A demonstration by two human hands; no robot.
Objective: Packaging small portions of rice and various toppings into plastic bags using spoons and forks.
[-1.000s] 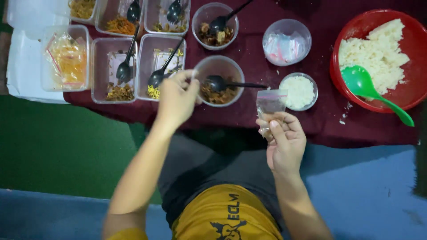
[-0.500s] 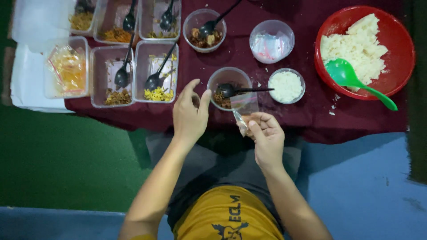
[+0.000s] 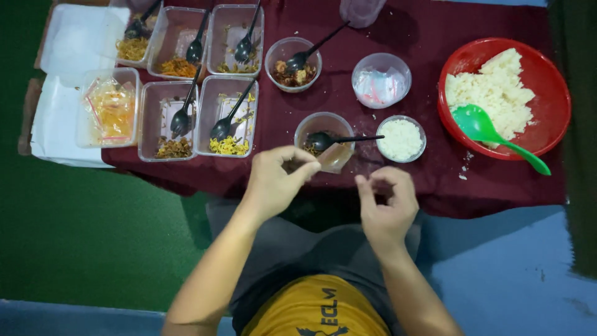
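left hand [image 3: 277, 180] curled at the near edge of the dark red tablecloth [image 3: 429, 25], thumb and forefinger pinched on the corner of a small clear plastic bag [image 3: 336, 158]. bag lifted just in front of a round clear bowl [image 3: 323, 127], with a black spoon [image 3: 339, 140] lying across that bowl, handle pointing toward a smaller round cup of white rice [image 3: 401, 138]. right hand [image 3: 385, 202] just beside, near the same edge, fingers bent inward with thumb meeting fingertips; hard to tell whether anything is held there. further back, another round bowl of brown pieces [image 3: 292, 65] with its own spoon, and a round tub of small packets [image 3: 380, 81]. off to the right, a red basin [image 3: 553, 81] heaped with white rice, a green ladle [image 3: 491, 134] resting in it, handle out over the rim. to the left, rectangular clear containers [image 3: 199, 81] in two rows, each with a bit of shredded topping and a black spoon, next to a tub of folded bags [image 3: 109, 109].
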